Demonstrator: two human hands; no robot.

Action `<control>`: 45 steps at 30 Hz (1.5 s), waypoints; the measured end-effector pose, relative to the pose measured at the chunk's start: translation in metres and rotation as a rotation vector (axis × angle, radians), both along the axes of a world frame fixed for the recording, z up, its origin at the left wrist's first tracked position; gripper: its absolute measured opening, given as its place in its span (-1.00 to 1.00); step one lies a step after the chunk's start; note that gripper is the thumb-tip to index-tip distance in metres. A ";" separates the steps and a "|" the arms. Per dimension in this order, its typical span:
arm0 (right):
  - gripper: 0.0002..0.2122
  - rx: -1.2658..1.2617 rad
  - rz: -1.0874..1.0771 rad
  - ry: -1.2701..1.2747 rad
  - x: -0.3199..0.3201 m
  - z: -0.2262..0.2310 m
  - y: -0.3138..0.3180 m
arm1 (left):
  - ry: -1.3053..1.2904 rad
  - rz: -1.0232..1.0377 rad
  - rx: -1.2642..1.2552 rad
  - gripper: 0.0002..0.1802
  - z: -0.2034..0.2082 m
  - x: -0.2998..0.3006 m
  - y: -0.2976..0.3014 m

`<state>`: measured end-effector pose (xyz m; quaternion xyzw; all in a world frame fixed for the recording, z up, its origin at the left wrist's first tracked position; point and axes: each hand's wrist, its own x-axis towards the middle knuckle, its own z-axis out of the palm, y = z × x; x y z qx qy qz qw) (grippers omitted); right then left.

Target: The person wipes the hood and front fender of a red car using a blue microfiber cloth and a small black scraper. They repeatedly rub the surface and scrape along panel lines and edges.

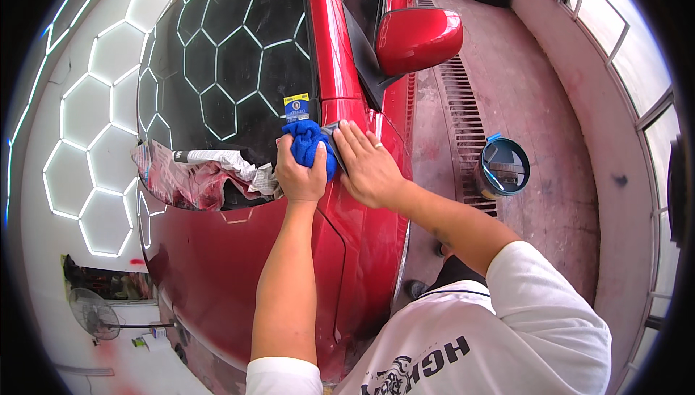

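Note:
In my left hand (302, 178) is a bunched blue microfibre towel (310, 147), with the fingers closed round it at the base of the windshield. Flat fingers of my right hand (371, 167) press a thin dark grey sheet (335, 146), which looks like sandpaper, against the red car's painted panel (340, 111) below the windshield pillar. Most of that sheet is hidden under the hand. Just above the towel, a small blue and yellow label or packet (296, 108) lies against the glass.
Crumpled, red-stained masking paper (206, 178) lies along the windshield's lower edge. The red side mirror (420, 40) juts out ahead on the right. On the floor, a dark bucket (504, 167) with a blue-handled tool stands by the drain grating (463, 98). A fan (94, 313) is at lower left.

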<state>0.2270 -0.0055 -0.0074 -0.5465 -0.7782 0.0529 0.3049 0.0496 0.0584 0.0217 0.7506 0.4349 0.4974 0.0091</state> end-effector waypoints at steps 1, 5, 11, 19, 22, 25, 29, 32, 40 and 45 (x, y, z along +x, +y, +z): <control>-0.19 0.006 0.004 0.014 0.002 -0.001 -0.005 | 0.000 -0.010 0.004 -0.51 0.001 0.002 0.000; -0.18 0.081 -0.096 0.054 0.010 0.014 0.034 | 0.036 0.027 -0.011 -0.51 -0.003 0.001 0.002; -0.17 -0.072 -0.103 0.220 0.031 -0.023 0.038 | 0.033 0.005 -0.023 -0.51 0.003 0.003 -0.004; -0.16 -0.020 0.015 0.310 0.010 -0.001 0.038 | 0.043 0.029 -0.057 -0.48 0.002 0.000 -0.003; -0.16 -0.025 -0.010 0.306 0.029 -0.019 0.042 | 0.045 0.026 -0.025 -0.48 0.004 0.004 -0.003; -0.16 -0.027 -0.062 0.428 0.030 -0.027 0.049 | 0.045 0.012 -0.040 -0.47 0.004 0.008 -0.003; -0.14 -0.045 0.044 0.301 0.015 0.003 0.038 | 0.056 0.042 -0.048 -0.46 0.001 0.002 -0.005; -0.14 -0.064 0.007 0.250 0.039 -0.018 0.039 | 0.054 0.029 -0.051 -0.45 0.005 0.004 -0.004; -0.17 -0.026 0.049 0.247 0.030 -0.001 0.043 | 0.072 0.025 -0.053 -0.44 0.003 0.002 -0.003; -0.20 -0.275 -0.069 0.343 0.068 -0.038 0.049 | 0.063 0.021 -0.028 -0.45 0.006 0.006 -0.005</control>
